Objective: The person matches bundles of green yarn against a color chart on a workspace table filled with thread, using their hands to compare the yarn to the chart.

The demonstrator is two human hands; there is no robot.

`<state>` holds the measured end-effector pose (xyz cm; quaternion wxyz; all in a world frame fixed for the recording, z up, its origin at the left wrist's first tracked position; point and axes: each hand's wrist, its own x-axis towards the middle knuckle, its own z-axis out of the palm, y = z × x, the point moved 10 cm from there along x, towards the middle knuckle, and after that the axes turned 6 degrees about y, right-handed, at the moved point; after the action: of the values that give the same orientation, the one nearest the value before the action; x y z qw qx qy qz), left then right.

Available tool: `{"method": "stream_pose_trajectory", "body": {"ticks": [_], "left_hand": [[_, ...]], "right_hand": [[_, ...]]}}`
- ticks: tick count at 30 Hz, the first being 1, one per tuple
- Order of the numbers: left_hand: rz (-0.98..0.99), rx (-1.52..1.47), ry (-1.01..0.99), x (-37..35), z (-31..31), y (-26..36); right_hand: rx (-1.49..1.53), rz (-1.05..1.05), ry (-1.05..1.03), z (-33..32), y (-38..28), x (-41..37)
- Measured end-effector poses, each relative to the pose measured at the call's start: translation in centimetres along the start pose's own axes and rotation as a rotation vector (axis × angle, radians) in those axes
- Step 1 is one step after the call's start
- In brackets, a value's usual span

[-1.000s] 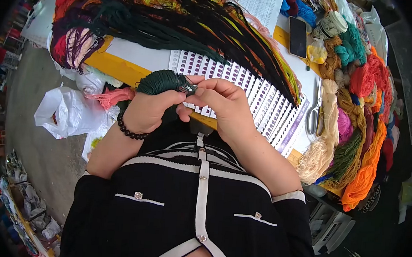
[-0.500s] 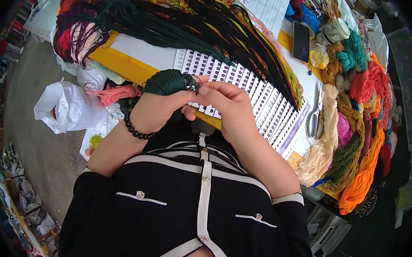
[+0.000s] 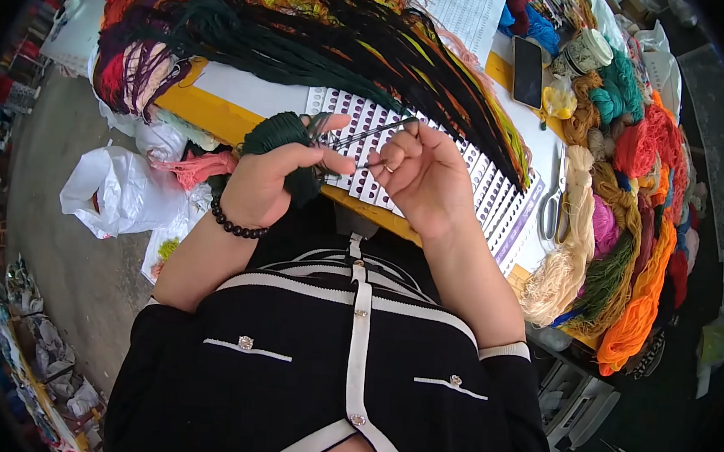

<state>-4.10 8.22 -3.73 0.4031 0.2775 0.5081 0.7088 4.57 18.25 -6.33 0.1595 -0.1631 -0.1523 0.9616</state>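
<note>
A dark green skein of thread [image 3: 278, 134] is wrapped in my left hand [image 3: 275, 174], its fingers closed about it and pointing right. Several dark strands [image 3: 368, 137] stretch from the skein across to my right hand [image 3: 428, 176], which pinches them between thumb and fingertips. A ring shows on one right finger, and a beaded bracelet [image 3: 240, 228] circles my left wrist. Below the strands lie white cards with rows of purple oval samples [image 3: 476, 182]. Just beyond my hands, long dark green threads [image 3: 265, 55] spread over the table.
Black, orange and yellow threads [image 3: 440, 72] fan across the table [image 3: 210, 110]. At the right are scissors [image 3: 553, 202], a phone [image 3: 527, 72], a jar [image 3: 588, 53], cream yarn [image 3: 576, 232] and orange yarn [image 3: 641, 287]. A white plastic bag [image 3: 109, 187] hangs at the left.
My hands have moved apart, the right one going up and to the right, drawing strands out from the skein. The skein has shifted slightly left and turned in my left hand.
</note>
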Motion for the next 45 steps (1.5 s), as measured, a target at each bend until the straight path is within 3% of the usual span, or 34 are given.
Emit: {"method": "stream_pose_trajectory", "body": {"ticks": [1, 2, 4, 5, 9, 15, 17, 20, 26, 31, 33, 34, 35, 36, 37, 38, 39, 40, 41, 42, 43, 44, 45], "left_hand": [[-0.160, -0.238, -0.018, 0.0, 0.7, -1.0], [-0.161, -0.238, -0.019, 0.0, 0.8, -0.9], [-0.206, -0.202, -0.083, -0.3, 2.0, -1.4], [-0.232, -0.197, -0.060, -0.3, 2.5, -1.2], [-0.092, 0.022, -0.006, 0.1, 2.2, -1.2], [0.008, 0.191, 0.004, 0.2, 2.0, -0.8], [-0.166, 0.044, -0.058, -0.2, 2.4, -1.3], [-0.236, -0.158, 0.000, 0.0, 1.5, -2.3], [-0.143, 0.018, -0.006, 0.1, 2.1, -1.8], [-0.154, -0.012, 0.058, 0.0, 0.9, -3.1], [-0.037, 0.169, 0.091, 0.2, -0.1, -1.5], [0.058, 0.333, 0.081, 0.0, 0.0, 0.2], [-0.124, -0.145, 0.229, -0.5, -1.7, -1.4], [-0.147, -0.233, 0.181, -0.3, -1.6, 0.6], [-0.088, -0.403, 0.058, 0.1, -2.2, 1.9], [-0.088, -0.485, 0.215, -0.6, -6.3, 2.2], [0.057, -0.447, 0.258, -1.1, -12.7, 2.9], [0.142, -0.612, 0.113, -1.4, -13.8, 5.9], [0.229, -0.450, 0.339, -2.3, -20.4, 6.4], [0.188, -0.808, 0.311, -2.6, -25.1, 6.2], [0.134, -0.797, 0.152, -3.0, -28.6, 6.0], [0.146, -0.745, 0.500, -4.7, -35.2, 4.8], [0.116, -0.631, 0.584, -6.1, -40.7, 3.8]], "right_hand": [[0.033, 0.063, 0.016, -0.3, 0.6, 0.0], [0.034, 0.062, 0.016, -0.3, 0.7, -0.1], [-0.472, -0.017, 0.123, 0.0, 0.7, -0.6], [-0.546, -0.054, 0.219, 0.6, 0.8, -0.7], [-0.669, -0.055, 0.118, 1.4, 1.9, -0.5], [-0.605, -0.020, 0.132, 0.8, 2.4, -0.2], [-0.583, -0.031, 0.109, 1.2, 2.2, -0.4], [-0.559, -0.049, 0.094, 1.8, 2.1, -0.6], [-0.642, -0.045, 0.100, 1.2, 2.4, -0.3], [-0.678, -0.061, 0.119, 0.7, 2.2, -0.4], [-1.630, -0.910, 0.109, 5.7, -2.5, -3.1], [-1.630, -0.923, 0.118, 5.8, -3.5, -3.0], [-1.621, -1.062, 0.072, 6.9, -5.1, -3.4], [-1.610, -1.197, 0.027, 7.9, -6.6, -4.5], [-1.058, -0.763, 0.024, 5.8, -8.2, -3.1], [-0.498, -0.341, 0.021, 4.6, -7.8, -2.7], [-0.144, -0.193, -0.202, 6.7, -8.5, -4.5], [-0.083, -0.227, -0.177, 8.0, -10.2, -6.8], [-0.019, -0.261, -0.339, 8.7, -12.1, -8.7], [0.044, -0.289, -0.506, 9.4, -14.0, -10.8], [-0.021, -0.359, -0.368, 7.4, -15.7, -11.5], [-0.081, -0.426, -0.233, 5.2, -17.5, -12.4], [-0.182, -0.471, -0.067, 2.0, -19.6, -12.7]]}}
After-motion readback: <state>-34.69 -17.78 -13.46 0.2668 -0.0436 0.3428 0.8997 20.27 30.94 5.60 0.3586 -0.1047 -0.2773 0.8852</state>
